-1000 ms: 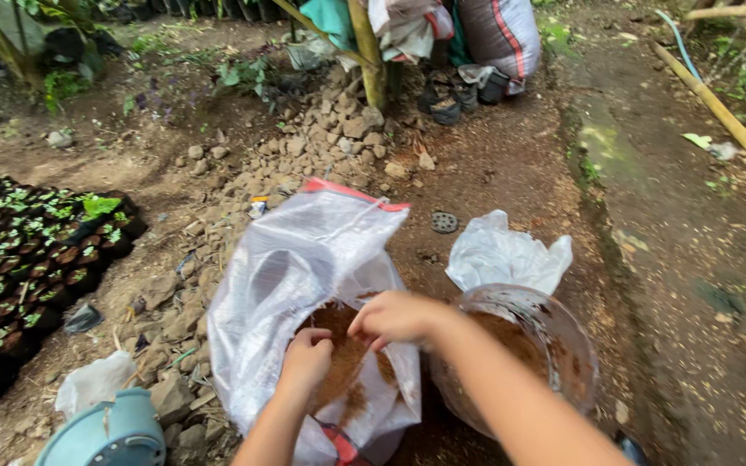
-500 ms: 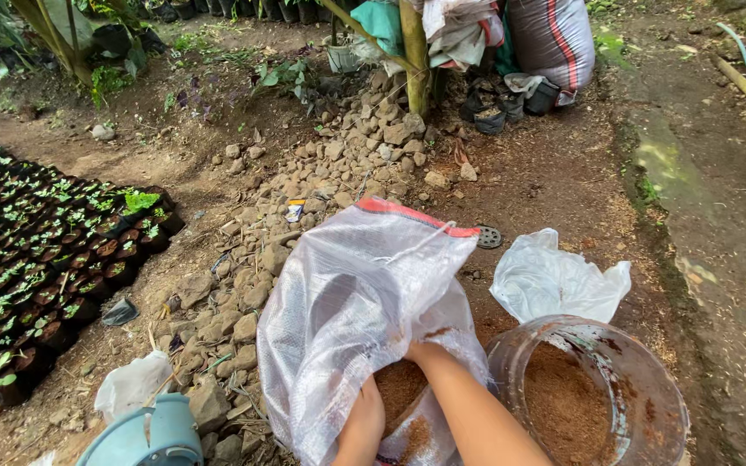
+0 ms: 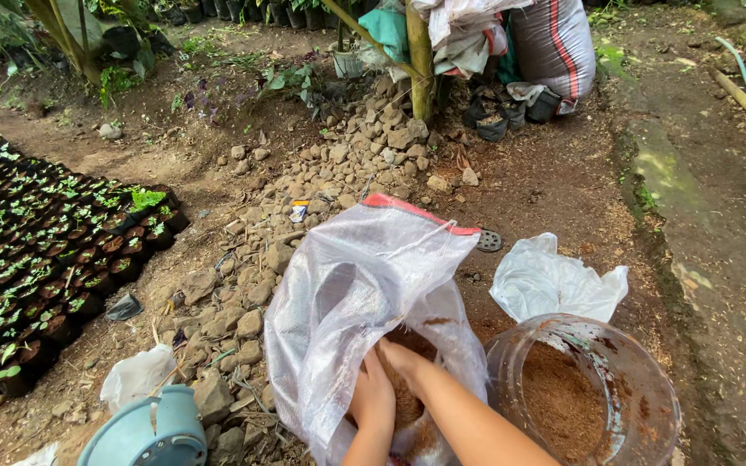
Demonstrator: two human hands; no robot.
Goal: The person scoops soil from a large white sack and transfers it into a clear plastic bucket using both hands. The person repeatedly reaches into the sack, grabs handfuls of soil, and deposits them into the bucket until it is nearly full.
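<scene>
Both hands work inside the sack, a translucent white woven one with a red rim, lying open at the centre of the view. The left hand and right hand are cupped together over the brown fibre heaped in its mouth; the fingers are buried, so how tightly they close on it cannot be told. A good scoop here calls for palms kept touching and low, so loose fibre does not spill over the sack's lip. The jar, clear plastic and partly filled with the same fibre, lies just beside at 3 o'clock. A crumpled white bag lies at 2 o'clock. Stones run toward 11 o'clock; seedling pots fill 9 o'clock; a blue pot sits at 8 o'clock. The sack's floppy wall crowds the hands.
</scene>
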